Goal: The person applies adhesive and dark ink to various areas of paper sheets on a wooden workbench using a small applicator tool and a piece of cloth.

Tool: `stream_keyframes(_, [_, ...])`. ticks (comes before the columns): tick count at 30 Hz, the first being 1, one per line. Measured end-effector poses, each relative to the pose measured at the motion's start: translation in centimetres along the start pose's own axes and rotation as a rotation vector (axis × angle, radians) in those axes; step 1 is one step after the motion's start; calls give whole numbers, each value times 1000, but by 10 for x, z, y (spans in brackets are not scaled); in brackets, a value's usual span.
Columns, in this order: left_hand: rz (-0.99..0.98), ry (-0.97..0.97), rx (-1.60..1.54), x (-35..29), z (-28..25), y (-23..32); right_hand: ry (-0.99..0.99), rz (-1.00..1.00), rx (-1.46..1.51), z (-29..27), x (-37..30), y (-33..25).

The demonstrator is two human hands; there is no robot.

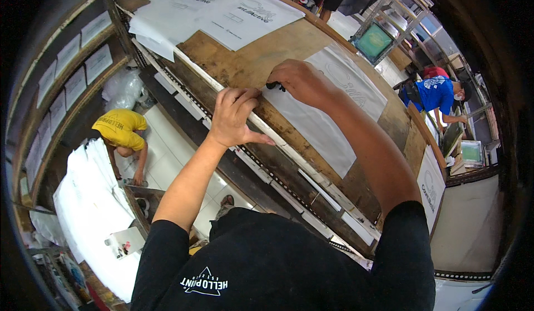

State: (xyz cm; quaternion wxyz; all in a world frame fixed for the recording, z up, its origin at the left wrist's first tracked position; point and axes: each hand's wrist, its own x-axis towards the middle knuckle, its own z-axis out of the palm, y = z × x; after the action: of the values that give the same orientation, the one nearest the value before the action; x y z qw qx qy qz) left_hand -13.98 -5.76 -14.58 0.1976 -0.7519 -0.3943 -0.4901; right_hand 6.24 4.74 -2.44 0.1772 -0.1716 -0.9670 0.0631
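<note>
My right hand (297, 83) is bent down over a printed white plastic sheet (328, 122) on the brown worktable (258, 55). Its fingers are closed around a small black object (273, 85), mostly hidden, so its kind cannot be made out. Close beside it, my left hand (238, 116) rests at the table's near edge, on a long white rail (200, 74). The left fingers are bent forward and the thumb is stretched well away from them; nothing shows between them. The sheet lies slantwise under my right wrist and forearm.
More printed white sheets (217, 10) cover the table's far left; another (429, 188) lies at its right end. A person in yellow (120, 128) crouches at left near a white paper stack (89, 200). Another in blue (436, 94) works at right near metal racks (392, 13).
</note>
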Motion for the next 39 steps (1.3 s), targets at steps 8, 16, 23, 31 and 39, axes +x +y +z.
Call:
stream_keyframes(8, [-18, -19, -2, -6, 8, -6, -162, 81, -5, -17, -46, -3])
stream_keyframes(16, [2, 6, 27, -4, 10, -4, -188, 165, 42, -63, -168, -48])
stream_keyframes(23, [-24, -17, 24, -2, 5, 0, -296, 206, 44, -93, -196, -72])
stream_keyframes(31, [-38, 4, 16, 1, 2, 3, -78, 221, 116, -81, -101, -37])
stream_keyframes(39, [-27, 10, -5, -4, 4, 1, 9, 38, -25, -7, -3, 1])
